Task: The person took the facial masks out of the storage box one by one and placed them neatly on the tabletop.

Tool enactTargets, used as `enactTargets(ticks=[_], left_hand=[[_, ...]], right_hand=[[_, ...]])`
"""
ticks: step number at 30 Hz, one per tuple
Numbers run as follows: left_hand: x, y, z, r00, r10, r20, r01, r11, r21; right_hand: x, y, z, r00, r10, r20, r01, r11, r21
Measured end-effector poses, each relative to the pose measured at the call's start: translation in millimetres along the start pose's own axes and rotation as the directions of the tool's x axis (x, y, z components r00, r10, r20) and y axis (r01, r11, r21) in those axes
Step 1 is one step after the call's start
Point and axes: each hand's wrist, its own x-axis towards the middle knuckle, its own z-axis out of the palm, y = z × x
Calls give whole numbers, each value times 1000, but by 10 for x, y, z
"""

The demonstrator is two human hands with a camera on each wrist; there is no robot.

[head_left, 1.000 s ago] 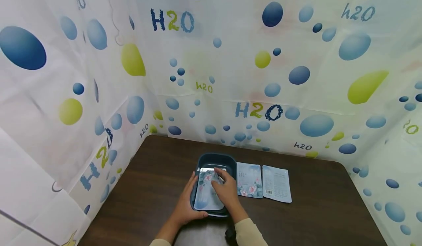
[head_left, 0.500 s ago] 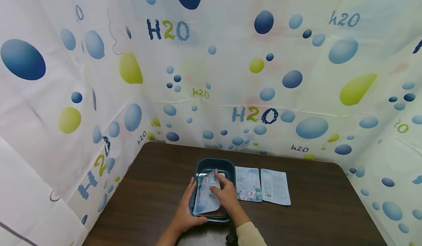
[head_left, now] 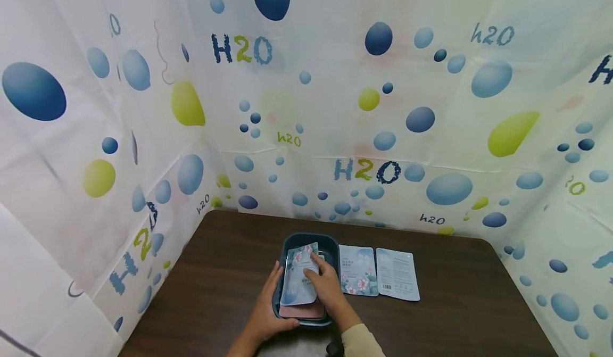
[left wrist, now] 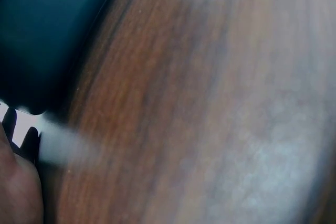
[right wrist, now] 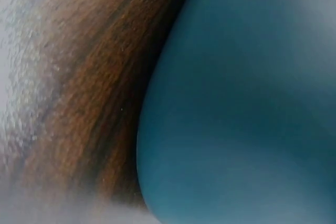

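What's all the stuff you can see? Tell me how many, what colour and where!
tray: 1, dark blue-green, on the table
floral packet: 1, light blue with pink flowers, over the tray
pinkish layer: count unclear, pink, in the tray, partly under the floral packet
flat packets: 2, pale blue, right of the tray
table: 1, dark brown, under the tray
printed sheeting: count unclear, white with blue and green spots, around the table
small dark object: 1, black, by the right wrist
left hand: 1, bare, at the tray's left side
right hand: 1, bare, on the floral packet
right sleeve: 1, cream, bottom edge
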Motion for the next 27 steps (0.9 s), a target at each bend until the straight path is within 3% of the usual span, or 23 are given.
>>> enactTargets(ticks=[7, 12, 19, 27], left_hand=[[-1, 5, -1, 1000, -18, -6, 18, 1000, -19], [-7, 38, -10, 999, -35, -5, 35, 999, -8], [7, 33, 0, 1000, 24, -12, -25, 1000, -14], [8, 19, 5, 1000, 14, -16, -15, 1000, -24]], right_hand=[[-20, -36, -15, 997, -70, -35, 71, 997, 24], [-20, -78, -56, 995, -67, -72, 69, 997, 25], [15, -199, -180, 987, -105, -120, 105, 994, -10], [75, -384, -336, 983, -98, -156, 104, 994, 35]])
